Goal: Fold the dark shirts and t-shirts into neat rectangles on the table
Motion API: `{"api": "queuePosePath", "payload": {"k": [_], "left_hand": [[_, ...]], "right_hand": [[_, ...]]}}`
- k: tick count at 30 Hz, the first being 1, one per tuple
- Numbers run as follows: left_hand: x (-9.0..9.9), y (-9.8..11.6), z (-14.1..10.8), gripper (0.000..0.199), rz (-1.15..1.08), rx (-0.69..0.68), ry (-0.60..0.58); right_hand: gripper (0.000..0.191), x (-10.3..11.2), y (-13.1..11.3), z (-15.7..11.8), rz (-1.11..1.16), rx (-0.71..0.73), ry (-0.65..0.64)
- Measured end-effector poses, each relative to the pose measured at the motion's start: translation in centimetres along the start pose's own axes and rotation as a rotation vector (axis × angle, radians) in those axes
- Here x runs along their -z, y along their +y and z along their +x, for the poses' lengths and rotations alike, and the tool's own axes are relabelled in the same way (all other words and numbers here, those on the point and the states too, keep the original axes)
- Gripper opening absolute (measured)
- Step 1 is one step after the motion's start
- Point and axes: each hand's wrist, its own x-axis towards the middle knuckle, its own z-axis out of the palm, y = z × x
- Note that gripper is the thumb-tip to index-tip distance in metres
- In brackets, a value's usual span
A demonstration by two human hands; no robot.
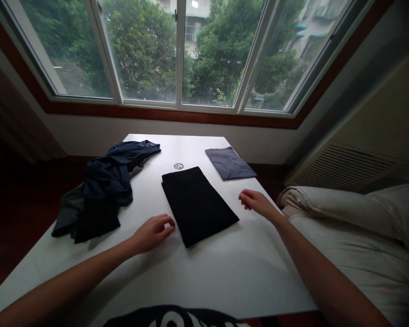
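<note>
Left grip (167,223), loosely curled and empty, hovers just beside the folded black cloth (198,206), which lies to its right; right grip (244,199), empty, curls nearly closed beyond the cloth.

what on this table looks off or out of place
The rumpled pile of dark clothes at the left looks untidy, partly over the table's edge, while the black cloth and grey cloth lie folded flat. Nothing looks spilled or damaged.
</note>
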Motion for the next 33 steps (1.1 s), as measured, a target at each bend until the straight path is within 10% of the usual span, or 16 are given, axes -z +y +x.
{"api": "queuePosePath", "payload": {"k": [3, 10, 26, 33], "left_hand": [[-1.0, 0.8, -0.2, 0.040, -0.416, 0.209, -0.122], [-1.9, 2.3, -0.5, 0.040, -0.934, 0.335, -0.026], [-5.9, 2.6, -0.5, 0.058, -1.051, 0.312, -0.494], [-4.5, 3.2, -1.2, 0.040, -0.651, 0.265, -0.391]], "right_hand": [[0.033, -3.0, -2.4, 0.6, -0.160, 0.236, 0.132], [0.049, -10.9, -6.7, 1.3, -0.426, 0.726, -0.168], [0.055, -12.6, -7.5, 5.9, -0.549, 0.620, -0.248], [0.082, -15.5, -9.7, 8.2, -0.651, 0.420, -0.233]]}}
